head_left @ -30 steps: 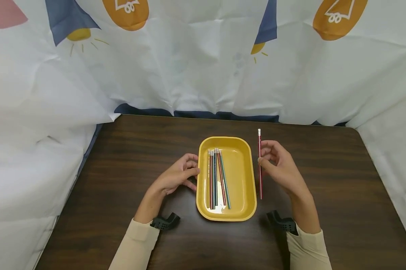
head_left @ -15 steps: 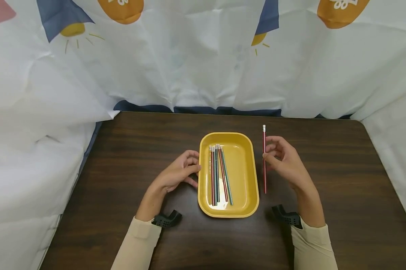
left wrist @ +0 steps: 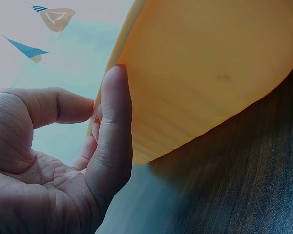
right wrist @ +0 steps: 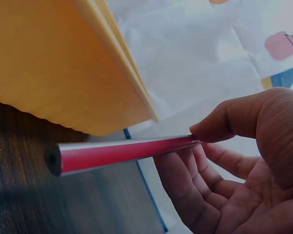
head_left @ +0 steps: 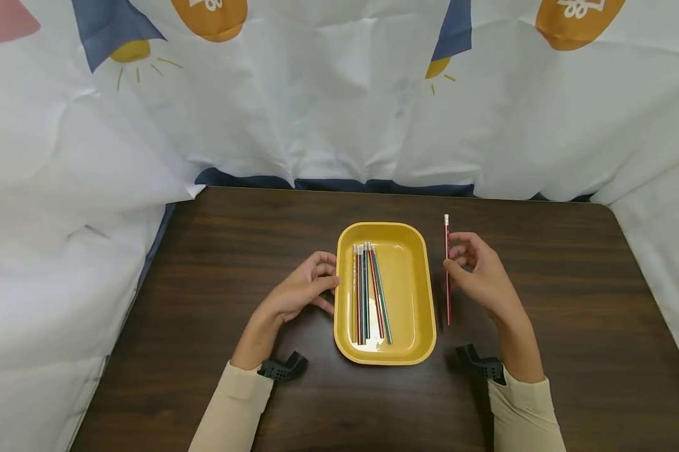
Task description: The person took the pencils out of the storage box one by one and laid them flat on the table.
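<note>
Right hand (head_left: 482, 276) pinching red pencil (right wrist: 122, 153), narrow grip, left hand (head_left: 299, 291) pinching yellow tray (head_left: 410, 289) by rim

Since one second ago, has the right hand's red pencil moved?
Yes, slightly: the red pencil sits farther right of the yellow tray and farther from the far edge of the brown table.

Left forearm (head_left: 232, 411) and right forearm (head_left: 524, 411) stretched forward, angled inward, left hand (head_left: 301, 290) pinching with thumb (left wrist: 68, 107) and fingers (left wrist: 116, 117), right hand (head_left: 482, 274) pinching likewise, hands well apart
</note>
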